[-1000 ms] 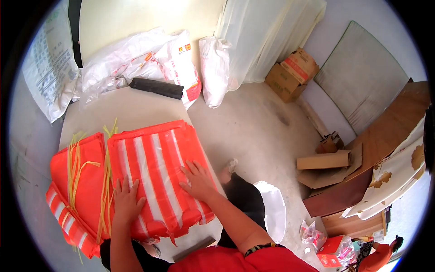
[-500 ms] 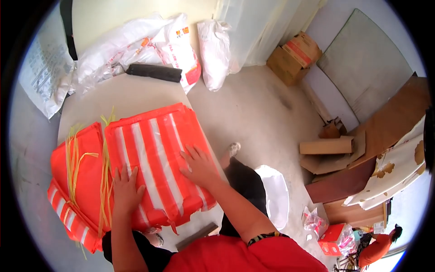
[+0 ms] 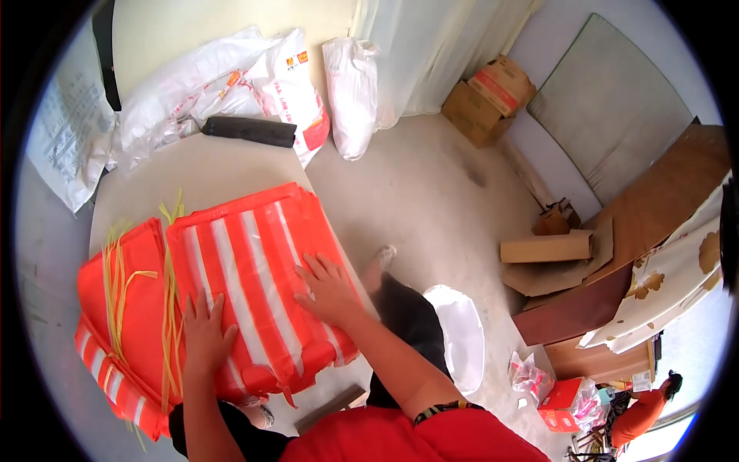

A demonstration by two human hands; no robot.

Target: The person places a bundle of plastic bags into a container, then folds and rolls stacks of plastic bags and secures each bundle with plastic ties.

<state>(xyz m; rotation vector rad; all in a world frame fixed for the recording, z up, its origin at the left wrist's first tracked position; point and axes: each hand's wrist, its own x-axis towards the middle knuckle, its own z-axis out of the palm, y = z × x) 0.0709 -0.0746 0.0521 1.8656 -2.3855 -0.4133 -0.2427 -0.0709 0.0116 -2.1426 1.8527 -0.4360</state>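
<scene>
A stack of red and white striped plastic sheets or bags [image 3: 248, 254] lies on the table in front of me. My left hand [image 3: 206, 333] rests flat on its left edge, fingers spread. On the right part of the same stack, my right hand [image 3: 329, 292] presses down with its fingers apart. Neither hand grips anything. Left of the stack is a folded red bundle [image 3: 135, 292] with striped edges. Yellow ties [image 3: 115, 308] hang loosely over it, and more yellow strands [image 3: 171, 339] lie between the bundle and the stack.
A black roll [image 3: 250, 131] lies at the table's [image 3: 200, 173] far end, near white plastic sacks [image 3: 289, 85]. On the floor to the right stand a white bin [image 3: 459, 339], cardboard boxes [image 3: 481, 112] and an opened carton [image 3: 546, 248]. Another person [image 3: 639, 416] is at the lower right.
The whole view has shifted slightly, scenery moving a little left and mostly down. Both hands remain flat on the striped stack, in nearly the same places.
</scene>
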